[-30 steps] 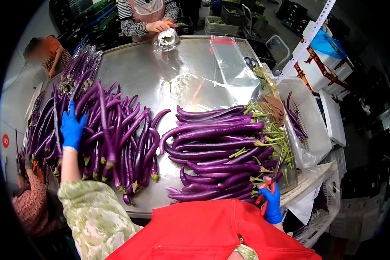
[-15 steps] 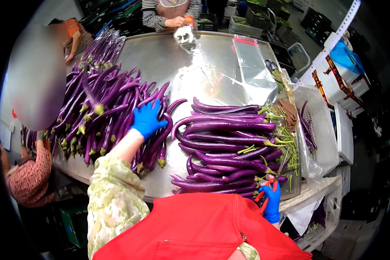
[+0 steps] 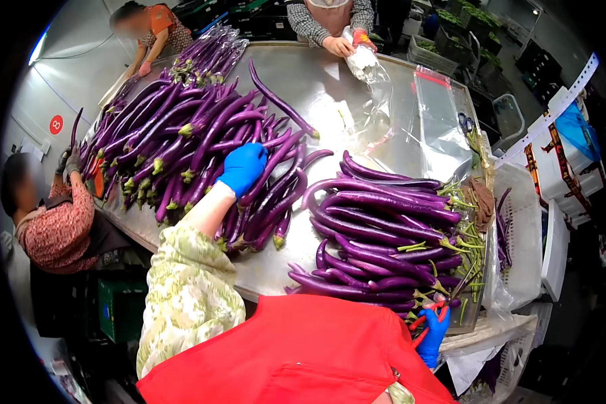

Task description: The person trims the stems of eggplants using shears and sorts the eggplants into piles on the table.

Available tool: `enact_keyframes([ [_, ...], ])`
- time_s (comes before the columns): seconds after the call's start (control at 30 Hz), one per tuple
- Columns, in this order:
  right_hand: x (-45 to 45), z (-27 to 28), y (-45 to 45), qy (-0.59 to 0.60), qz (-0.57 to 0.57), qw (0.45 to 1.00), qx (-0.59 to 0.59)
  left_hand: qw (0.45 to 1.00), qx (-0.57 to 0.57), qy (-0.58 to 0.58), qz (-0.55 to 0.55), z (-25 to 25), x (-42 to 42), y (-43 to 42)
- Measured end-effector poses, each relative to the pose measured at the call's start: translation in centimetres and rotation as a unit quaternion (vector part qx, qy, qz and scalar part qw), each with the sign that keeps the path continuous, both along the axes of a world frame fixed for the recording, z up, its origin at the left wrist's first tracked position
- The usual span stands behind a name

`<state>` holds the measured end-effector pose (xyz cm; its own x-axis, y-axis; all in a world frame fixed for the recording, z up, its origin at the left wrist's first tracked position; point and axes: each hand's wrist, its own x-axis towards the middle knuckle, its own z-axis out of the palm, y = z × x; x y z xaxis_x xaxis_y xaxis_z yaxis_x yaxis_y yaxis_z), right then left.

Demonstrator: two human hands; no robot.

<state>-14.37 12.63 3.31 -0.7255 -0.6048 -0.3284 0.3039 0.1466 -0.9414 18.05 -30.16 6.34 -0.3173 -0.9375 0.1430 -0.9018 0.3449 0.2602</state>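
Note:
My left hand (image 3: 243, 168), in a blue glove, lies on the big heap of purple eggplants (image 3: 195, 128) at the left of the metal table; its fingers are bent over an eggplant and partly hidden. Near the table's front right corner, my right hand (image 3: 433, 330), also gloved in blue, holds red-handled scissors (image 3: 421, 322), their blades over the stem ends. Beside them a neater pile of eggplants (image 3: 384, 215) lies sideways, stems to the right. One eggplant (image 3: 283, 104) lies apart from the heap's upper edge.
Clear plastic bags (image 3: 441, 114) lie at the back right of the metal table (image 3: 269, 60). Across it, a person's hands (image 3: 340, 46) hold a plastic wrap. Two more people are at the left. A brown cloth (image 3: 481, 202), cut stems and a white crate (image 3: 518, 229) are at the right.
The view has turned left. My left hand has moved from the heap's left part to its right part, and its fingers have curled. My right hand keeps the scissors at the pile's front corner.

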Motion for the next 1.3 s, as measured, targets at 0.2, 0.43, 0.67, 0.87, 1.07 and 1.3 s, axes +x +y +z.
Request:
enact_keyframes([
  [0.2, 0.2, 0.6, -0.4, 0.001, -0.003, 1.000, 0.026, 0.983, -0.077, 0.107, -0.126, -3.2, -4.4, -8.4],
  [0.43, 0.5, 0.6, -0.8, -0.005, -0.026, 0.996, 0.082, 0.990, 0.090, 0.074, -0.082, -7.9, -15.1, -19.7],
  [0.67, -1.4, -3.0, 0.7, 0.033, -0.065, 0.988, 0.136, 0.970, 0.243, 0.011, 0.011, -15.6, -21.8, -28.8],
  [0.87, 0.1, 0.8, -2.3, -0.024, -0.077, 0.984, 0.159, 0.974, 0.111, 0.162, 0.111, -15.7, -19.6, -30.1],
  [1.07, -1.0, -2.0, -0.1, 0.004, -0.027, 0.996, 0.084, 0.933, 0.135, 0.325, -0.074, 0.1, -11.2, -22.0],
  [1.3, -0.6, -1.2, 0.2, -0.037, -0.002, 0.999, 0.032, 0.984, -0.087, 0.038, -0.149, 5.8, 1.9, -0.5],
])
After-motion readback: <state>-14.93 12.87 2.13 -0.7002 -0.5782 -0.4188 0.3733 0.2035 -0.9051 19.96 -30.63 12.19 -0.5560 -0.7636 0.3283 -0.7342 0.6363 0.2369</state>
